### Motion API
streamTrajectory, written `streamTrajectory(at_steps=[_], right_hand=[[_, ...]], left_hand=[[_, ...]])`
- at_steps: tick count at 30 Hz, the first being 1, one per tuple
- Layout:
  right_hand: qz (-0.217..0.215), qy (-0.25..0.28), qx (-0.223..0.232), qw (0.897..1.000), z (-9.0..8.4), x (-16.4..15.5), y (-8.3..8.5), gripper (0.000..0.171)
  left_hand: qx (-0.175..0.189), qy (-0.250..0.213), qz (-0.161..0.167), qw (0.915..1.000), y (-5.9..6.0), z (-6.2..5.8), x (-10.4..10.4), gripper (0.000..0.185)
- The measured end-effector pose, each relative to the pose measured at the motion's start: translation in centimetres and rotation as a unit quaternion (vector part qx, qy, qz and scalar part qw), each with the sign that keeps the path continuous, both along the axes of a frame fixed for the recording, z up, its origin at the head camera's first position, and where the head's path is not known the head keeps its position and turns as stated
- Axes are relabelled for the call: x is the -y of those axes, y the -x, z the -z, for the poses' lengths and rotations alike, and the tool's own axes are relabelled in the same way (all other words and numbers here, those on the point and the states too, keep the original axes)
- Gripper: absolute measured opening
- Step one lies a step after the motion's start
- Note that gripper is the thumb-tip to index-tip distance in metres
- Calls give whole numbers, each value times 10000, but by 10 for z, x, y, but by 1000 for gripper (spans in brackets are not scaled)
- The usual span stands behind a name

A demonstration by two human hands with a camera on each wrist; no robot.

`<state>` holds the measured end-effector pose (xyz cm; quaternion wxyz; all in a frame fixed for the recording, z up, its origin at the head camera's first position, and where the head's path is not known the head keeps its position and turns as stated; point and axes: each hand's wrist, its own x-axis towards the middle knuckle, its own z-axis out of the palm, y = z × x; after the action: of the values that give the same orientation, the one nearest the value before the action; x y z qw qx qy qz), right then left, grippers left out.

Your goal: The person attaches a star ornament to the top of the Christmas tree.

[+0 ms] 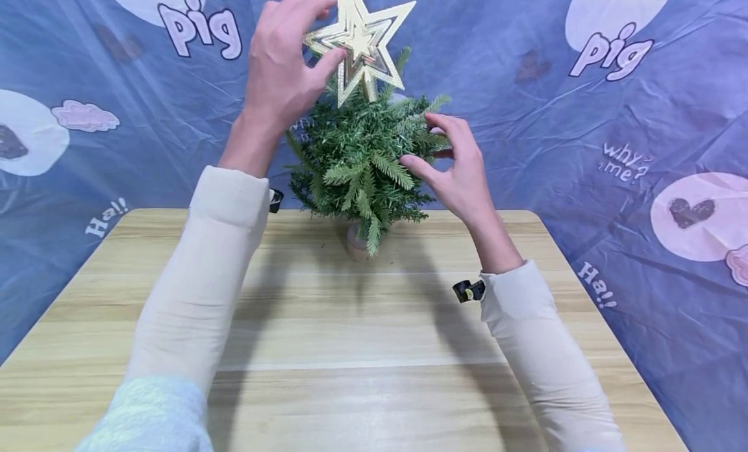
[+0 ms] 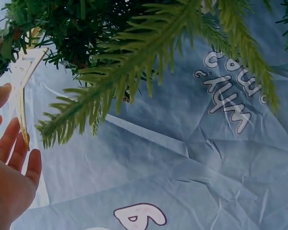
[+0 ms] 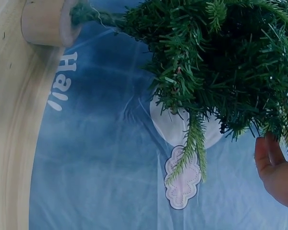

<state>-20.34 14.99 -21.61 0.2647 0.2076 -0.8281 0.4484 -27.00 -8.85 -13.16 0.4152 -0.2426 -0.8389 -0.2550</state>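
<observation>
A gold star tree topper stands upright at the top of a small artificial Christmas tree. My left hand holds the star's left side, its thumb across the front and its other fingers partly hidden behind. The left wrist view shows the star nearly edge-on beside the fingers of that hand. On the tree's right side, my right hand is cupped, with thumb and index fingertips touching the outer branches. Two of its fingers meet the foliage in the right wrist view.
The tree's round wooden base rests near the back edge of a wood-grain table. Behind the table hangs a blue printed cloth. Light green branch tips stick out from the darker foliage.
</observation>
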Motion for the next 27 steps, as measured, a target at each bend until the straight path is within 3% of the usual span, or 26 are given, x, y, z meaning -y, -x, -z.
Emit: streamTrajectory(at_steps=[17, 27], right_hand=[[70, 6, -39, 10000, -8, -5, -2, 59], [139, -13, -76, 9999, -4, -12, -4, 58]], left_hand=[[17, -356, -232, 9991, -7, 11, 24, 48], [117, -523, -306, 9981, -12, 20, 34, 47]])
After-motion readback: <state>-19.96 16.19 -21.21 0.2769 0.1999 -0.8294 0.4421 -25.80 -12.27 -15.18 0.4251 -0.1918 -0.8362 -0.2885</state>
